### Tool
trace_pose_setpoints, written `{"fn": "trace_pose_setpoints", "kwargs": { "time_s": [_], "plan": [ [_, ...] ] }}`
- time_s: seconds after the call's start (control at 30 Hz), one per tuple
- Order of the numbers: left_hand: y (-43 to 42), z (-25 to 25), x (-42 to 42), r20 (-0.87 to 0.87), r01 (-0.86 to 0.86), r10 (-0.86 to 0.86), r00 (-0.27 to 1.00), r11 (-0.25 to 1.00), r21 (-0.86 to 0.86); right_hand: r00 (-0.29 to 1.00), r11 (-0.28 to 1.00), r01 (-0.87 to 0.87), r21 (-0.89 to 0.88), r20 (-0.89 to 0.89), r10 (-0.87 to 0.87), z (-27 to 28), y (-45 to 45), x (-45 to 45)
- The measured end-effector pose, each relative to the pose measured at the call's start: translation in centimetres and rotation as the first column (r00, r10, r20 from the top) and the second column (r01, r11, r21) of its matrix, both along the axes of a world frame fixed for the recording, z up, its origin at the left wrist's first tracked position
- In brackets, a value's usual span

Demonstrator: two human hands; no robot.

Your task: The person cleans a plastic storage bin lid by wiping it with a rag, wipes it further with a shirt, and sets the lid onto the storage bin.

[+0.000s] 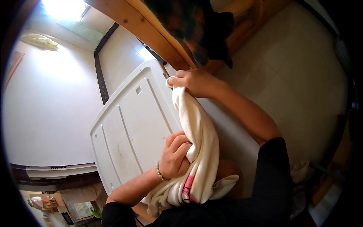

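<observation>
A cream cloth with a pink patch hangs in folds over the edge of a white plastic lid and down toward my lap. My left hand, with a beaded bracelet at the wrist, is closed on the cloth's middle, its fingers curled into the fabric. Farther up, my right hand pinches the cloth's upper end beside the lid's top corner, close to a wooden post.
A wooden frame with dark plaid fabric hanging on it stands beyond my right hand. Pale floor tiles lie at the right. A shelf with small items shows at the lower left.
</observation>
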State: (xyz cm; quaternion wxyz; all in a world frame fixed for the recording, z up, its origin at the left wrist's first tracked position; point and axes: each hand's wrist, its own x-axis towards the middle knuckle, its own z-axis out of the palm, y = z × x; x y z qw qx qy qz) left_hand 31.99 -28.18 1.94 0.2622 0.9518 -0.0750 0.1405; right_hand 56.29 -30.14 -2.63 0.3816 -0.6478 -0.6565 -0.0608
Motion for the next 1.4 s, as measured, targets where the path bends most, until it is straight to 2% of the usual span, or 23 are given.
{"fn": "trace_pose_setpoints", "kwargs": {
  "time_s": [0.03,0.13,0.23,0.33,0.47,0.57,0.6,0.63,0.67,0.7,0.73,0.8,0.9,1.0,1.03,1.13,1.17,1.2,1.27,1.3,1.33,1.37,1.4],
  "plan": [
    [0.1,-0.1,-0.1,-0.016,0.002,-0.001,1.000,1.000,0.003,1.000,1.000,0.000,-0.022,0.008,0.000,0.1,-0.3,0.0],
    [0.1,0.0,0.0,-0.022,0.003,-0.003,1.000,1.000,-0.017,0.965,0.988,0.130,0.083,0.219,-0.145,0.0,1.6,0.5],
    [0.0,0.0,0.0,-0.039,-0.016,0.016,0.999,1.000,-0.010,0.937,0.988,0.149,0.044,0.312,-0.155,0.1,2.5,0.9],
    [0.0,0.1,0.0,-0.034,0.002,-0.002,0.999,1.000,0.013,0.977,0.978,0.006,-0.209,0.209,0.039,2.5,2.4,1.8],
    [0.0,0.4,0.0,-0.018,-0.002,0.001,1.000,1.000,-0.011,0.968,0.962,-0.188,-0.197,0.130,0.215,2.0,3.2,3.1],
    [-0.1,0.3,0.1,0.020,0.010,-0.009,1.000,1.000,-0.028,0.956,0.910,-0.251,-0.329,0.062,0.286,3.4,-0.9,1.4],
    [0.0,0.2,0.2,0.041,0.021,-0.020,0.999,0.999,-0.028,0.959,0.928,-0.249,-0.279,0.060,0.275,2.7,-2.6,0.3],
    [0.1,0.0,0.2,0.061,0.031,-0.029,0.998,0.999,-0.032,0.941,0.920,-0.338,-0.199,-0.057,0.334,2.5,-5.3,-0.8],
    [0.1,-0.1,0.2,0.076,0.042,-0.039,0.996,0.998,-0.040,0.764,0.854,-0.488,-0.180,-0.560,0.319,0.8,-7.5,-1.9],
    [0.0,0.0,0.3,0.093,0.050,-0.047,0.995,0.998,-0.031,0.928,0.920,-0.373,-0.124,-0.074,0.366,1.6,-9.7,-3.6],
    [-0.1,0.1,0.3,0.099,0.053,-0.050,0.994,0.998,-0.027,0.905,0.873,-0.422,-0.246,-0.173,0.389,2.3,-12.0,-4.7],
    [-0.4,0.3,0.2,0.101,0.070,-0.068,0.993,0.997,-0.015,0.958,0.879,-0.285,-0.383,-0.108,0.264,2.9,-15.3,-6.7],
    [-0.7,0.4,-0.9,0.124,0.169,-0.167,0.978,0.986,-0.003,0.916,0.889,-0.341,-0.307,-0.321,0.241,2.4,-15.7,-7.0],
    [-2.5,0.4,-1.5,0.120,0.368,-0.359,0.925,0.928,-0.062,0.745,0.835,-0.501,-0.226,-0.603,0.284,1.9,-14.5,-6.3],
    [-3.4,0.6,-1.5,0.074,0.386,-0.381,0.922,0.920,-0.067,0.648,0.867,-0.499,0.005,-0.661,0.377,0.0,-13.6,-6.8],
    [-4.2,1.3,-1.7,-0.014,0.392,-0.394,0.919,0.917,-0.070,0.392,0.823,-0.557,0.113,-0.838,0.380,-1.9,-13.8,-7.0],
    [-4.1,1.5,-1.8,-0.030,0.391,-0.394,0.919,0.918,-0.068,0.357,0.808,-0.569,0.153,-0.839,0.410,-3.2,-14.3,-6.7],
    [-4.0,1.6,-1.8,-0.043,0.389,-0.392,0.919,0.919,-0.066,0.317,0.814,-0.524,0.251,-0.829,0.460,-5.1,-15.0,-6.4],
    [-4.4,2.3,-1.7,-0.056,0.419,-0.423,0.904,0.905,-0.074,0.091,0.958,-0.140,0.250,-0.960,0.264,-8.5,-16.8,-7.1],
    [-4.4,2.5,-2.2,-0.104,0.421,-0.427,0.898,0.904,-0.078,0.183,0.984,0.129,0.119,-0.979,0.094,-8.3,-17.1,-7.2],
    [-4.0,2.6,-2.0,-0.086,0.424,-0.428,0.900,0.904,-0.060,0.227,0.918,0.397,-0.001,-0.969,-0.099,-8.0,-17.4,-7.2],
    [-3.3,2.7,-1.6,-0.066,0.427,-0.429,0.901,0.903,-0.039,0.294,0.914,0.384,0.130,-0.956,0.013,-9.3,-17.2,-7.7],
    [-2.6,2.8,-1.4,-0.044,0.432,-0.432,0.901,0.902,-0.013,0.268,0.961,0.219,0.167,-0.958,0.105,-9.5,-17.0,-8.1]
  ]
}}
